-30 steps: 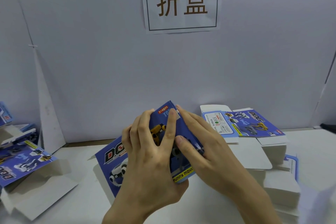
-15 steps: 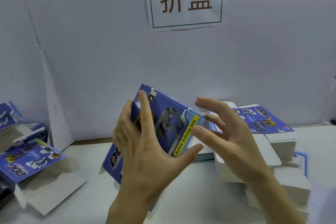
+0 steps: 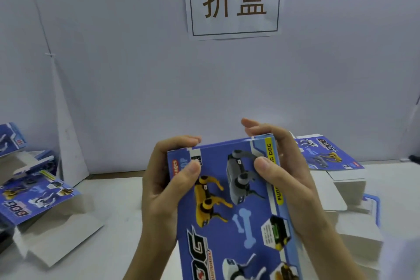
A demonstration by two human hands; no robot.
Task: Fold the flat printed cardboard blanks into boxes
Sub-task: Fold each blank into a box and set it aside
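Box (image 3: pixel 238 223) between left hand (image 3: pixel 163 188), right hand (image 3: pixel 293 177) (thumbs (image 3: pixel 193 169) atop)

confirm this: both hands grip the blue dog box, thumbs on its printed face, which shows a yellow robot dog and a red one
Not red: the head view shows a grey robot dog beside the yellow robot dog. Otherwise right: left hand and right hand grip the blue dog box, thumbs on its face.
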